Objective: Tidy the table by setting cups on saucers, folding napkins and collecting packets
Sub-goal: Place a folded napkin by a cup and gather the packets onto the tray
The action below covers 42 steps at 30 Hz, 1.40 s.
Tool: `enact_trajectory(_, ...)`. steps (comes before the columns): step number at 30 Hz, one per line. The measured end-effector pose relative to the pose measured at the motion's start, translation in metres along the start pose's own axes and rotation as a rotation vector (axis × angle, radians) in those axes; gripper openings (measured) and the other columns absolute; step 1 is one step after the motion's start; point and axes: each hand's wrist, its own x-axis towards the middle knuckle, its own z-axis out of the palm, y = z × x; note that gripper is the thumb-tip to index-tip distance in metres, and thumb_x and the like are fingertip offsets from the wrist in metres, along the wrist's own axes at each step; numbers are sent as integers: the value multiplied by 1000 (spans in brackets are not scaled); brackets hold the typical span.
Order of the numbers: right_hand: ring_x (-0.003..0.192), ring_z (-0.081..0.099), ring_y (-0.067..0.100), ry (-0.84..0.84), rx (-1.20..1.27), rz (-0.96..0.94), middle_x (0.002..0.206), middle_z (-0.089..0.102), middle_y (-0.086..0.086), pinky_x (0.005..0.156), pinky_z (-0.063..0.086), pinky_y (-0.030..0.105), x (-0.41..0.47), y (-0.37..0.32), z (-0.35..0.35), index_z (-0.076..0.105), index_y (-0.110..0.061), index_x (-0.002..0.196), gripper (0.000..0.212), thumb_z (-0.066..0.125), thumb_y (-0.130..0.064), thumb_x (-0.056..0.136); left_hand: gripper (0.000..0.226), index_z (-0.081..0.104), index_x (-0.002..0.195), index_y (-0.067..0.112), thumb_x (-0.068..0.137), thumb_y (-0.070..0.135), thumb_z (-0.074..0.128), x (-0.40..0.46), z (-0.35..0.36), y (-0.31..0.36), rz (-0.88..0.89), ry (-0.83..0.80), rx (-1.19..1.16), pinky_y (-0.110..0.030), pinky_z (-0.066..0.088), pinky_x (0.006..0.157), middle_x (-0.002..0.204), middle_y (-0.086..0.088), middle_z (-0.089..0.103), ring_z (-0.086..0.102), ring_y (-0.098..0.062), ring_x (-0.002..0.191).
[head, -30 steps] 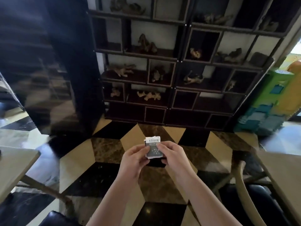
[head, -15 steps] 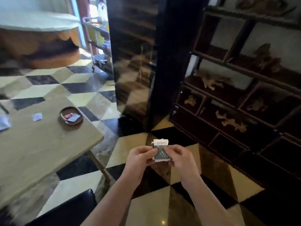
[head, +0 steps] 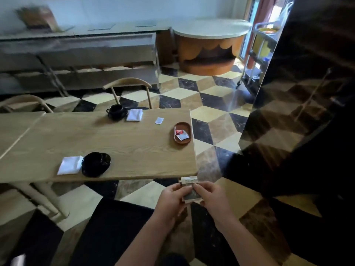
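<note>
My left hand (head: 170, 198) and my right hand (head: 212, 196) both grip a small grey-and-white packet (head: 189, 190) just below the near right corner of the wooden table (head: 124, 143). On the table a black cup on its saucer (head: 116, 111) stands at the far side beside a white napkin (head: 134, 115). At the near edge a black saucer (head: 96, 164) lies next to another white napkin (head: 70, 165). A loose white packet (head: 159, 120) lies near a brown oval tray (head: 182, 135) that holds red and white packets.
Two wooden chairs (head: 127, 87) stand behind the table, and a dark chair seat (head: 115, 227) is below me. A round counter (head: 211, 45) and a metal trolley (head: 257, 54) are at the back right. A glossy black pillar (head: 307, 93) rises on the right.
The view has swung left from the dark shelving to the table, which now fills the middle. Both hands have kept hold of the packet in front of me.
</note>
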Motion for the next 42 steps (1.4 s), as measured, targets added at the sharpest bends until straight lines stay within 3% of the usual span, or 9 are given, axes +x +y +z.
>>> enact_trajectory(5,82,74,17,-106,-27,51,87,79,0,70,56,30,54,-8,6,78,-20,93,10,70,-25,94,22,73,108,-1,88,6,69,41,-6,11,20,135,-54,-26,57,59,97,-21,76,76,-26,80)
enact_trajectory(11,74,72,11,-161,-165,80,83,78,2,63,55,24,153,-15,21,76,-17,93,9,69,-22,94,17,77,101,1,86,3,70,129,-22,28,-5,225,-92,-28,57,59,97,-23,76,76,-28,81)
enact_trajectory(21,58,53,12,-290,-507,176,64,63,-1,54,40,28,439,-65,131,73,-11,80,25,71,-34,89,13,76,83,12,87,7,64,368,-109,131,-115,423,-173,-20,50,50,74,-5,74,69,-11,59)
enact_trajectory(23,56,59,13,-277,-502,232,67,68,-1,54,42,27,496,-73,160,71,-13,74,29,68,-37,91,13,75,81,13,87,9,64,406,-135,153,-134,473,-173,-20,50,52,71,-1,74,68,-10,60)
enact_trajectory(26,65,64,21,-216,-642,210,78,72,12,62,52,34,577,-79,196,70,-9,79,28,64,-32,91,7,74,83,13,84,11,69,446,-171,168,-172,540,-213,-21,50,49,69,1,74,67,-9,58)
enact_trajectory(28,74,59,29,-199,-864,120,72,65,11,65,47,38,618,-78,214,64,-10,75,23,62,-28,88,4,74,85,12,83,10,71,463,-187,167,-209,569,-243,-20,49,46,68,1,74,67,-9,57)
enact_trajectory(30,95,59,33,-195,-998,71,95,65,11,72,42,35,647,-73,230,65,-12,95,17,63,-26,88,6,72,88,11,83,8,72,474,-197,163,-237,596,-263,-21,48,45,65,2,74,67,-8,53)
enact_trajectory(33,116,55,38,-173,-1077,51,127,53,15,87,46,39,675,-60,250,54,-9,120,40,68,-25,86,8,69,88,11,84,4,71,483,-205,152,-263,630,-325,-26,46,54,65,2,74,68,-8,53)
enact_trajectory(42,104,56,35,-168,-1076,46,114,58,13,82,50,40,691,-45,256,56,-10,109,30,70,-21,84,12,70,93,13,85,4,69,488,-202,146,-329,641,-327,-27,48,60,76,-1,75,69,-15,68)
